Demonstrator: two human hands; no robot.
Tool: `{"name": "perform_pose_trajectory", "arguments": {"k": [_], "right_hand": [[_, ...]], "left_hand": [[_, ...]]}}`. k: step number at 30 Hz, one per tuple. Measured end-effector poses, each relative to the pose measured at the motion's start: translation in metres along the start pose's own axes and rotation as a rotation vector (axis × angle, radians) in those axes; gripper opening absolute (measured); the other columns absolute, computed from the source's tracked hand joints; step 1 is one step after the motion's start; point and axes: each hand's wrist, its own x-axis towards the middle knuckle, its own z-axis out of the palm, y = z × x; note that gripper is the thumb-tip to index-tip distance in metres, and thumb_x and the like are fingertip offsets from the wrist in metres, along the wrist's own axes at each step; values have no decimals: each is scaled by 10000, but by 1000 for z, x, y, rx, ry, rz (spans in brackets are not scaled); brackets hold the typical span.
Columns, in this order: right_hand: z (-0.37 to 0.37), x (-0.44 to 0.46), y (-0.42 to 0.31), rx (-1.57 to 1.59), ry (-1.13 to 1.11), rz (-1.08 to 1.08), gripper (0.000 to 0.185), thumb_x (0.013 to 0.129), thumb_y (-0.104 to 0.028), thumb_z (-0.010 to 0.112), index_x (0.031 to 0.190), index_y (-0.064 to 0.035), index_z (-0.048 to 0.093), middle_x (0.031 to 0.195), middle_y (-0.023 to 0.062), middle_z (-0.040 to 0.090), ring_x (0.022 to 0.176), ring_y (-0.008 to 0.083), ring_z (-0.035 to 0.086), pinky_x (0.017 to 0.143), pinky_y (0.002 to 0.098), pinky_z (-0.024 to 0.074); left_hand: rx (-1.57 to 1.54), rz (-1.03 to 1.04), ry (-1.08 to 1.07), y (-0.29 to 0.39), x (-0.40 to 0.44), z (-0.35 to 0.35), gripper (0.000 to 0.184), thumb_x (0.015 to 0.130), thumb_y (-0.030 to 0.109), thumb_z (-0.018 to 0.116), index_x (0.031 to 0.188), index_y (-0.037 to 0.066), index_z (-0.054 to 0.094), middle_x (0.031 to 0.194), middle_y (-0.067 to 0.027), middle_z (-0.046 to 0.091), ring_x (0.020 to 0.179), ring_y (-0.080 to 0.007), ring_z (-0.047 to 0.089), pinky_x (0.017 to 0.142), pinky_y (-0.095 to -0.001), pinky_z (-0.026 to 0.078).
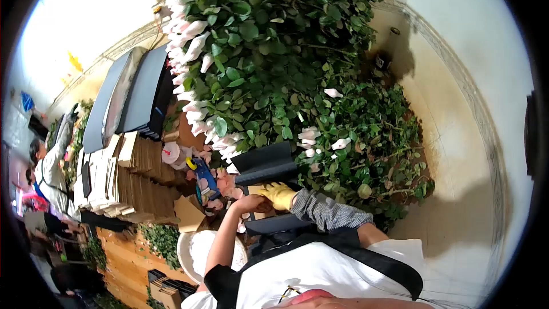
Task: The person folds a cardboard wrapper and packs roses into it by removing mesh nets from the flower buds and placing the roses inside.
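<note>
My left hand (252,202), bare, is curled with its fingers bent in, close against the other hand. What it holds, if anything, is too small to make out. A yellow glove covers my right hand (278,195), below a checked sleeve cover (326,210). Its fingers bend toward the left hand, and their grip is partly hidden. Under both hands shows a strip of brown cardboard (264,215). A black sheet (264,164) stands just beyond them, and another black panel (274,224) lies nearer my body.
A large heap of leafy rose stems (286,68) rises ahead, pale wrapped heads along its left side. Cardboard sheets (143,189) and black boards (146,91) are stacked left. A blue tool (207,182) lies among pink petals. A white tub (197,252) stands low left; a person (54,171) is beyond.
</note>
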Motion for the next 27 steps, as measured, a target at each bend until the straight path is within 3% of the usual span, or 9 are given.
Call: {"name": "perform_pose_trajectory", "arguments": {"k": [3,5,7,9,11,13,17,24,27], "right_hand": [[-15,-9,17,377,120,-131,497,920,-194,566,1381,-21,505,1353,210,568,1270,367,526,1077,420,411],[-51,-18,12,511,92,-300,518,946,-230,581,1405,-14,479,1359,205,565,1264,358,532,1068,418,421],[-103,-46,-13,780,299,-459,537,954,-257,608,1420,-27,471,1358,196,569,1256,348,541,1066,423,422],[-128,-42,-17,361,635,-420,591,875,-255,682,1390,-30,501,1283,202,603,1209,328,565,999,423,465],[-112,-24,-8,-150,443,-92,515,815,-280,718,1258,-44,602,1094,187,675,1068,303,636,866,415,511],[-75,15,10,-142,286,75,343,780,-302,730,1017,-58,680,870,144,709,840,327,691,755,451,525],[-127,3,31,573,84,-278,626,928,-356,663,1420,-22,467,1378,203,551,1291,290,528,1088,374,411],[-416,-2,10,151,1364,-587,430,933,-169,649,1336,-55,549,1373,124,587,1252,263,573,1068,380,451],[-525,48,47,-339,1690,-251,367,920,-201,652,1258,-76,583,840,75,678,798,240,639,747,397,529]], "left_hand": [[-413,-239,7,-21,9,11,331,1007,195,477,1125,-63,647,1011,-158,726,937,-246,711,846,-336,574],[125,28,333,-57,23,27,353,992,251,513,1077,-61,653,959,-142,722,884,-236,706,811,-339,563],[165,111,306,-56,22,32,358,983,265,533,1064,-61,655,956,-148,719,858,-231,698,790,-336,560],[76,-2,266,-42,19,32,355,983,261,530,1052,-63,659,958,-144,719,849,-225,695,786,-335,560],[-12,-116,225,-22,11,31,353,984,257,528,1040,-65,662,959,-139,719,840,-219,692,783,-333,561],[2,-127,212,5,-2,31,346,980,249,526,1026,-67,661,942,-127,719,828,-211,691,775,-330,560],[19,-73,189,-18,11,34,303,967,219,527,989,-58,647,879,-109,697,800,-210,678,736,-329,556],[28,-107,183,-32,16,32,357,1012,240,520,1106,-90,621,956,-126,702,865,-201,673,782,-323,559],[-45,-137,196,-17,9,35,402,1011,283,529,1128,-91,620,955,-124,705,842,-186,668,771,-312,553]]}}
